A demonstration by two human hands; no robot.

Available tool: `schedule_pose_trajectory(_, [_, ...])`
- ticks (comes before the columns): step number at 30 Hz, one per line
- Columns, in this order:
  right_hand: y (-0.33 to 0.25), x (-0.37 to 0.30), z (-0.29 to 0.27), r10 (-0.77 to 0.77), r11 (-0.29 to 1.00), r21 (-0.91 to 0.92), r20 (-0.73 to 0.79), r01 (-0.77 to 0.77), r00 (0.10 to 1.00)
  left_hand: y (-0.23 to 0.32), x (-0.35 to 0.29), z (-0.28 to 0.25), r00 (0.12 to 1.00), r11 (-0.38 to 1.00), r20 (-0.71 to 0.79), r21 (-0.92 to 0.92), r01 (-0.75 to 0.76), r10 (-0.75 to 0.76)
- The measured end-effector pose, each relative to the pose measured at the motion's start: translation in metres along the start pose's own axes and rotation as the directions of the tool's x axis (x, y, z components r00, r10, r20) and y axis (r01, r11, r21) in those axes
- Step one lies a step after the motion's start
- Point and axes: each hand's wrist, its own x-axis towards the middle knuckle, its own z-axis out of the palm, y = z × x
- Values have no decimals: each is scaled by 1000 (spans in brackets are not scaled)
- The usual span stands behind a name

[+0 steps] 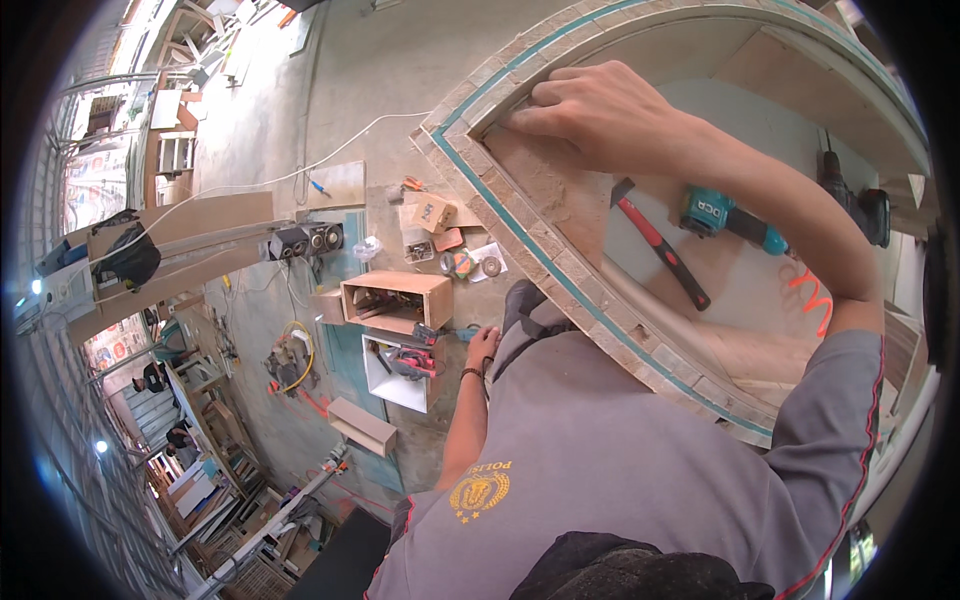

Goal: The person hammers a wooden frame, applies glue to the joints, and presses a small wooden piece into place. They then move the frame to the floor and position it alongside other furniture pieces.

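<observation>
My right hand [600, 112] reaches into the pointed corner of a large curved wooden frame [560, 262], its fingers curled and pressed together against the inner wall. Whatever they hold there, if anything, is hidden. Small wood blocks with a teal stripe line the frame's rim. Inside it, near my right forearm, lie a hammer [660, 245] with a red and black handle and a teal cordless power tool [730, 218]. Low beside my body hangs my left hand [484, 345], close to a blue-handled tool [466, 333]; its fingers are too small to make out.
A dark drill [855, 200] and an orange coiled hose [808, 295] are at the frame's right side. On the floor to the left stand a wooden box [400, 283] of tools, a white box [385, 388] with a red power tool, and a small carton [434, 213]. A white cable [330, 152] crosses the floor.
</observation>
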Motion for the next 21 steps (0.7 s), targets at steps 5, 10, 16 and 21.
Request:
schedule_pose_trajectory(5, [-9, 6, 6, -82, 996, 48, 23, 81, 996, -1, 8, 6, 999, 997, 2, -62, 41, -41])
schedule_pose_trajectory(10, [7, 4, -9, -209, 924, 338, 50, 180, 977, -6, 3, 9, 998, 991, -52, 127, -28, 35])
schedule_pose_trajectory(16, [-7, 7, 5, -67, 998, -5, 54, 68, 996, -14, 1, 10, 997, 982, -37, 179, -57, 65])
schedule_pose_trajectory(21, [-16, -5, -14, -193, 979, 100, 168, 178, 967, -10, -1, 1, 992, 973, 50, -195, 120, -113])
